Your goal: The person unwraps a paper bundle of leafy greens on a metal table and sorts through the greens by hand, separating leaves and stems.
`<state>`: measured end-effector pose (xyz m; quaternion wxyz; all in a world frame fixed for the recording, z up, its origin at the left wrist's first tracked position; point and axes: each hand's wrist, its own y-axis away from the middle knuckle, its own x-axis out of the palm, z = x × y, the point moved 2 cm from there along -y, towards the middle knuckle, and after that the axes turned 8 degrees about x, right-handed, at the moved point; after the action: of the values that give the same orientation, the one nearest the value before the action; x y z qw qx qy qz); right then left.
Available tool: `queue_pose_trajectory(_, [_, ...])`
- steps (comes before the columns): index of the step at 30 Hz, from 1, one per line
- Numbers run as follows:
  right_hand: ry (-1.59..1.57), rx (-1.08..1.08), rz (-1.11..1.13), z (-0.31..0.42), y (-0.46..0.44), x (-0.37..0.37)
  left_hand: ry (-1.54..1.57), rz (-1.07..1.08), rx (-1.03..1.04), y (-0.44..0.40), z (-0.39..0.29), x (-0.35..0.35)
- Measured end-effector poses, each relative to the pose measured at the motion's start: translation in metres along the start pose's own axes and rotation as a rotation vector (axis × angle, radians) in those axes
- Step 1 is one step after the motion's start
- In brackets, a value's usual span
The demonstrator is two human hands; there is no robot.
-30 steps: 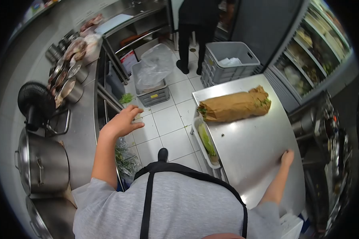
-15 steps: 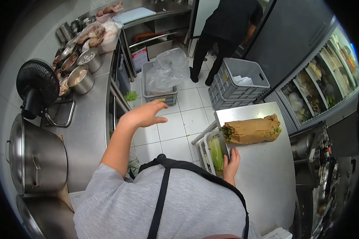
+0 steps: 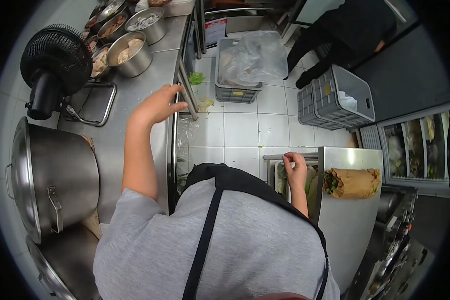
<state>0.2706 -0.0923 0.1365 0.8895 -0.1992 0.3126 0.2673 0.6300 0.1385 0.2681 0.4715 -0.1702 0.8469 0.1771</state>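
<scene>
My left hand (image 3: 160, 104) hangs in the air by the edge of the steel counter (image 3: 135, 130), its thumb apart from the fingers and nothing in it. Over the crate of leafy greens (image 3: 311, 187) is my right hand (image 3: 296, 167), fingers loosely bent, with no object visible in them. That crate stands beside a steel table (image 3: 345, 230), partly covered by my right forearm. On the table lies a bundle of greens wrapped in brown paper (image 3: 354, 183), close to my right hand but not touched by it.
Metal bowls of food (image 3: 130, 54), a black fan (image 3: 55, 70) and a large lidded pot (image 3: 55, 175) stand on the left counter. Grey crates (image 3: 335, 97) and a plastic-covered crate (image 3: 239, 94) sit on the tiled floor. A person in black (image 3: 352, 30) bends by the fridge.
My view has swung left, so the table and wrapped bundle appear farther right. My right hand has left the table edge and moved over the crate. My left hand is nearer the counter.
</scene>
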Motion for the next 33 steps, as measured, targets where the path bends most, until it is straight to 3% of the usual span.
queue_pose_trajectory(1, [-0.002, -0.006, 0.006, -0.002, -0.005, 0.008, 0.001, -0.004, -0.008, 0.0, 0.005, -0.001])
queue_pose_trajectory(3, [0.051, 0.28, 0.2, -0.014, -0.009, 0.021, 0.109, 0.042, -0.003, 0.0, 0.011, 0.004])
queue_pose_trajectory(5, [0.062, 0.286, 0.235, -0.02, -0.02, 0.025, 0.117, 0.055, -0.029, -0.006, 0.022, 0.009])
queue_pose_trajectory(11, [-0.029, 0.396, 0.679, -0.068, -0.067, 0.048, 0.101, 0.029, -0.148, -0.028, 0.035, 0.012])
queue_pose_trajectory(15, [0.011, 0.488, 0.85, -0.136, -0.11, 0.085, -0.057, -0.14, -0.307, -0.045, 0.045, 0.019])
queue_pose_trajectory(17, [-0.014, 0.481, 0.928, -0.174, -0.13, 0.107, -0.004, -0.389, -0.102, -0.06, 0.042, 0.035])
queue_pose_trajectory(19, [-0.145, 0.711, 0.883, -0.202, -0.153, 0.127, 0.128, -0.275, -0.065, -0.067, 0.035, 0.075])
queue_pose_trajectory(21, [-0.046, 0.694, 0.936, -0.224, -0.175, 0.138, 0.267, -0.009, -0.142, -0.07, 0.033, 0.125])
queue_pose_trajectory(24, [0.087, 0.74, 1.011, -0.272, -0.204, 0.157, 0.265, 0.14, -0.336, -0.049, 0.044, 0.206])
queue_pose_trajectory(26, [0.122, 0.733, 1.035, -0.294, -0.231, 0.18, 0.282, 0.244, -0.623, -0.028, 0.053, 0.24])
queue_pose_trajectory(30, [0.229, 0.603, 1.076, -0.307, -0.275, 0.222, 0.211, 0.321, -0.787, 0.047, 0.081, 0.29])
queue_pose_trajectory(32, [0.289, 0.502, 1.084, -0.307, -0.291, 0.256, 0.328, 0.139, -1.085, 0.083, 0.09, 0.305])
queue_pose_trajectory(33, [0.31, 0.429, 1.096, -0.303, -0.298, 0.276, 0.324, 0.142, -1.093, 0.093, 0.093, 0.322])
